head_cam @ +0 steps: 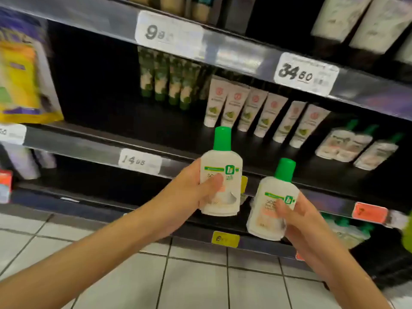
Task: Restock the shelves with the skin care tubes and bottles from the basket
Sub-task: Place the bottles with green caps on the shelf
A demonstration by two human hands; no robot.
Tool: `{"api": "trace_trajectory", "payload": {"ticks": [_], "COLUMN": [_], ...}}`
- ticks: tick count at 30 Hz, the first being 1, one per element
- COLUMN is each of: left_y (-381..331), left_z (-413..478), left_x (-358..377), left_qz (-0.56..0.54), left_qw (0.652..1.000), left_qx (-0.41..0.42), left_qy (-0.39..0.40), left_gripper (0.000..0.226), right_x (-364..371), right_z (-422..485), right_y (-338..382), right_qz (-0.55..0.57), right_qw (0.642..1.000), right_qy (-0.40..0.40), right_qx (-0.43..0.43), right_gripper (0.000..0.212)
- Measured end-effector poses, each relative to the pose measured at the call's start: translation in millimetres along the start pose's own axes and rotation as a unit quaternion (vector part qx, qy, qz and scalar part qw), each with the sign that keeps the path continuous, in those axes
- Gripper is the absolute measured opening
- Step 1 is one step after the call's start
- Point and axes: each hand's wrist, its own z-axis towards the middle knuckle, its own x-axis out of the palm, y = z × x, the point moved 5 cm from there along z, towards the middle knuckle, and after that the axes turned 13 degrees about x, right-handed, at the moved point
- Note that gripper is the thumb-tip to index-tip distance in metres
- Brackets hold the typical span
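Left grip [196, 189] holds bottle [223, 161]; right grip [297, 218], second bottle [278, 188]; shelf [89, 150] behind.

L hand [191, 188] thumb covers most label txt on the bottle [223, 161] it grips; only "SO" reads. R hand [298, 219] fingers hide lower label of 2nd bottle [276, 188]. Both forearms cut by bottom edge. Yellow pack [22, 81] far left is motion-blurred, cut by frame edge, print unreadable. White packs [356, 21] on top shelf cut off at top. Green-capped bottles [356, 146] mid shelf, right: smeared, labels illegible. Orange tag [370, 212] and yellow tag [225, 239]: digits unclear. Green thing [408, 230] at right edge cut off, can't ID.
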Motion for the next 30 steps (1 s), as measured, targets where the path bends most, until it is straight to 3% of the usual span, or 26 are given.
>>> {"api": "trace_trajectory", "payload": {"ticks": [5,8,15,18,25,30], "left_y": [17,24,39,50,88,108], "left_z": [36,59,111,129,177,204], "left_x": [70,100,147,158,180,205], "left_qz": [-0.061,-0.058,0.082,0.105,0.189,0.237], "left_qw": [0.997,0.997,0.996,0.993,0.981,0.97], "left_qx": [-0.043,-0.047,0.036,0.055,0.046,0.053], "left_qy": [-0.005,0.014,0.005,-0.01,0.0,0.007], "left_gripper": [0.034,0.04,0.038,0.045,0.049,0.05], "right_x": [-80,-117,-203,-233,-247,-257], "right_z": [-2,5,35,48,74,82], "right_y": [19,43,77,80,69,73], "right_qz": [0.1,0.126,0.057,0.022,-0.078,-0.085], "right_qw": [0.992,0.983,0.934,0.922,0.88,0.857], "right_qy": [-0.076,-0.113,-0.313,-0.348,-0.428,-0.47], "right_qx": [-0.025,-0.077,-0.162,-0.166,-0.191,-0.195], "right_gripper": [0.054,0.042,0.034,0.04,0.078,0.07]}}
